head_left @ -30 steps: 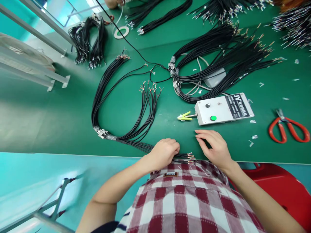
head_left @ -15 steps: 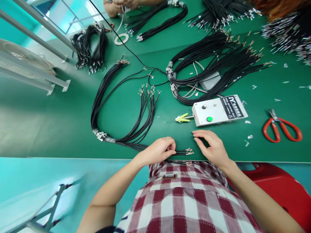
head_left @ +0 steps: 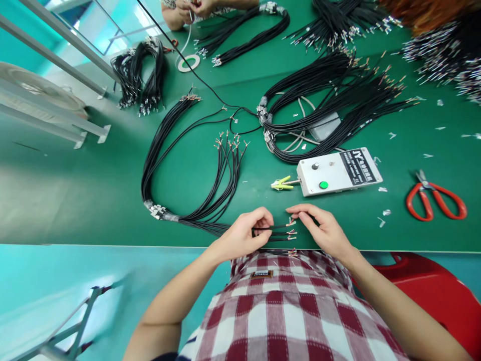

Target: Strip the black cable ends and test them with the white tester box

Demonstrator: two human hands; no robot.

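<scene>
Several black cables (head_left: 203, 223) run from a taped bundle (head_left: 161, 211) along the table's front edge to my left hand (head_left: 250, 233). That hand is closed on one of them, and the cable's stripped end (head_left: 291, 221) sticks out to the right. More cable ends (head_left: 291, 232) lie just below it. My right hand (head_left: 321, 225) has its thumb and forefinger together at the tip of the held cable's wires. Above my hands sits a white box (head_left: 338, 172) with a green button and a yellow-green clip (head_left: 282, 183).
Red-handled pliers (head_left: 436, 195) lie at the right. Large black cable bundles (head_left: 315, 100) cover the back of the green table (head_left: 406, 150). Across it, another person's hands (head_left: 195, 10) work near a tape roll (head_left: 188, 63). A red chair (head_left: 424, 296) stands below the edge.
My left hand has picked up one cable and raised its end slightly. My right hand has moved left, and its fingertips now meet the wires of that end.
</scene>
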